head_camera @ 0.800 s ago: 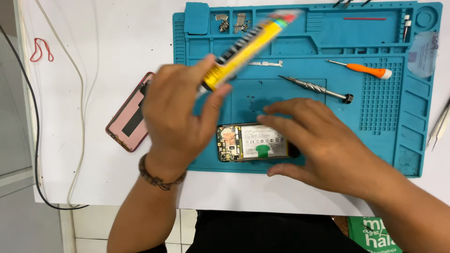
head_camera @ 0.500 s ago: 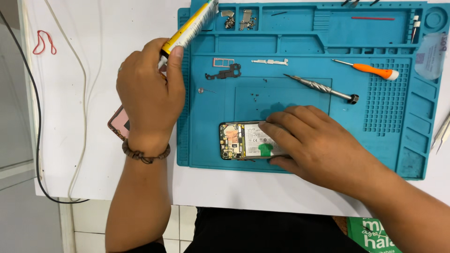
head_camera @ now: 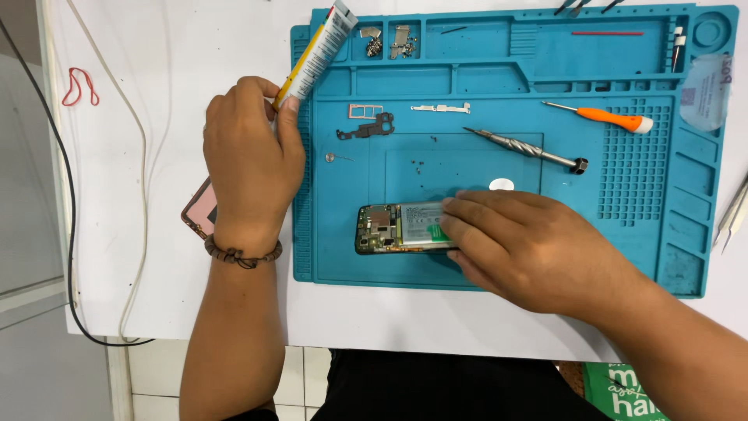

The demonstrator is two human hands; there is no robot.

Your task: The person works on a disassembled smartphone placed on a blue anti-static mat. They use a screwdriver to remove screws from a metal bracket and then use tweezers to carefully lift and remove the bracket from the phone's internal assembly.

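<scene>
A person's left hand (head_camera: 251, 160) is closing around the lower end of a yellow-and-white adhesive tube (head_camera: 315, 54), fingers curled tight on it, and is holding it just off the left edge of the teal repair mat (head_camera: 514, 265), the tube's far end slanting up over the mat's top-left corner. The right hand (head_camera: 530, 249) is lying nearly flat, fingers together and only slightly bent, pressing down on the opened smartphone (head_camera: 397, 228) near the mat's front edge; it is gripping nothing, simply pinning the phone's right half, while the circuit board and battery are showing at the left. Judging by this, the step in hand is steadying the phone while the tube is being carried at the mat's side; the next move is likely calling for a firm hold on the phone and a careful aim with the tube. Toward the mat's centre, a knurled metal tool (head_camera: 526, 148) is lying at a slant above the phone, with an orange-handled screwdriver (head_camera: 604, 117) further right. A small dark bracket (head_camera: 366, 129) and loose screws are sitting up and left of the phone. Off the mat's left edge, a pink phone back cover (head_camera: 199, 210) is peeking from under the left wrist, and a red loop (head_camera: 78, 84) is resting on the white table (head_camera: 140, 78) beyond it.
</scene>
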